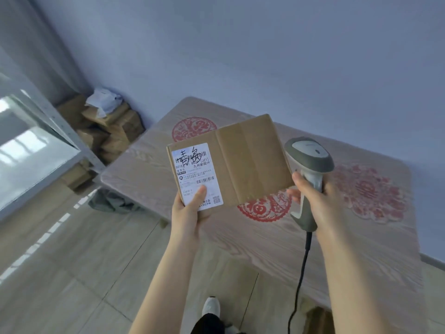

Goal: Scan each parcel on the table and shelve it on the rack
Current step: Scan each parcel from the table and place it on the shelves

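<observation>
Left hand point(190, 210) pinches parcel point(243, 160) near corner; right hand point(317, 201) grips scanner point(309, 165). Parcel looks light, stiff, flat.

Three red paper-cut rounds point(193, 128) lie flat, the rightmost faded. A grey cloth point(110, 201) lies crumpled on the pale tiled floor point(72, 273), below a blue wall point(240, 56). A white shoe point(211, 306) shows lowest.

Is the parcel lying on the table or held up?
Held up: the left hand grips the parcel, thumb on its label, above the table.
</observation>
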